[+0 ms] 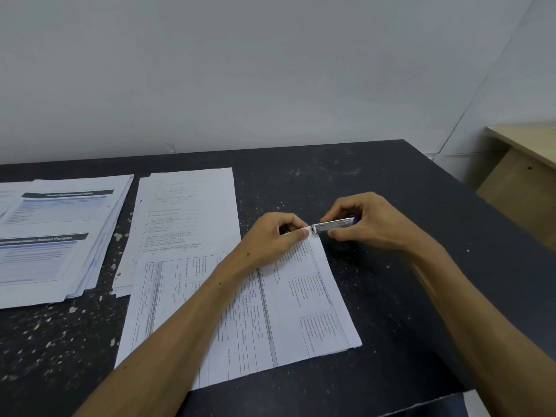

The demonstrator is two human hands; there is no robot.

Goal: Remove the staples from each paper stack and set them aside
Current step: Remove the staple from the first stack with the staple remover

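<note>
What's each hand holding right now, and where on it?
Right hand grips the stapler by its rear half. Left hand pinches the stack at its far corner.

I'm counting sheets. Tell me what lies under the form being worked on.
Under the form's far-left edge lies another sheet, on the dark table. Anything beneath the form's middle is covered.

Dark speckled worktop (376,188) against a pale wall (270,70). Printed form (285,320) lying near the front edge, far right corner pinched by left hand (279,233). Metal stapler (332,225) gripped in right hand (367,221), nose touching that same corner. Behind the form, a second sheet stack (189,212); further left, a fanned pile (57,236) with blue headings. Wooden desk (523,164) far right.
</note>
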